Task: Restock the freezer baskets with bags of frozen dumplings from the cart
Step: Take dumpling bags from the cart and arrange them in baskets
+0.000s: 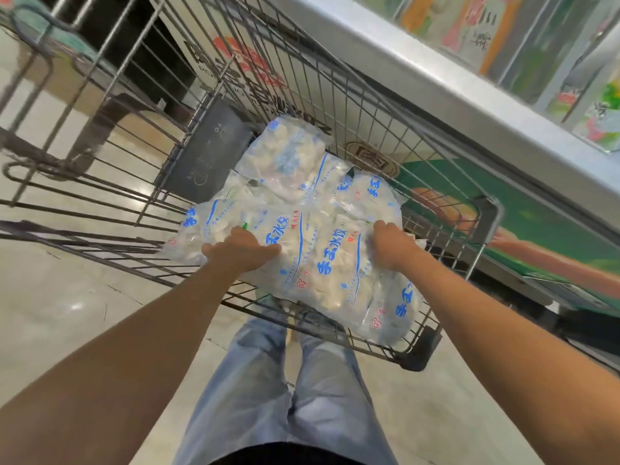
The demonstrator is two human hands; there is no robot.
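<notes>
a heap of clear dumpling bags point(302, 229) with blue and red print lies in the wire cart point(110, 182), filling the middle of the frame. the heap's long axis runs from the upper middle down toward the lower right, where the nearest bags lean against the cart's near rim. the topmost bag point(322, 260), between the two hands, lies roughly flat with its blue lines running up and down the frame, its length running away from the person.

the left hand point(240, 250) sits on that bag's left edge, palm down, fingers curled over the plastic and thumb stretched toward the centre, gripping it. the right hand point(391, 245) is at the bag's right edge, fingers bunched and curled into the plastic, knuckles up, pinching a fold of it. both arms reach in from the bottom corners of the frame.

the cart's dark plastic flap point(204, 149) stands just behind the heap at centre left. along the right side of the frame runs the freezer point(419, 78), its pale metal edge slanting from top centre to the right edge, with colourful packets behind glass in the upper right. a second cart point(30, 78) shows blurred at upper left. below the cart are the person's legs in pale blue jeans point(268, 380) on a glossy tiled floor point(67, 313).
</notes>
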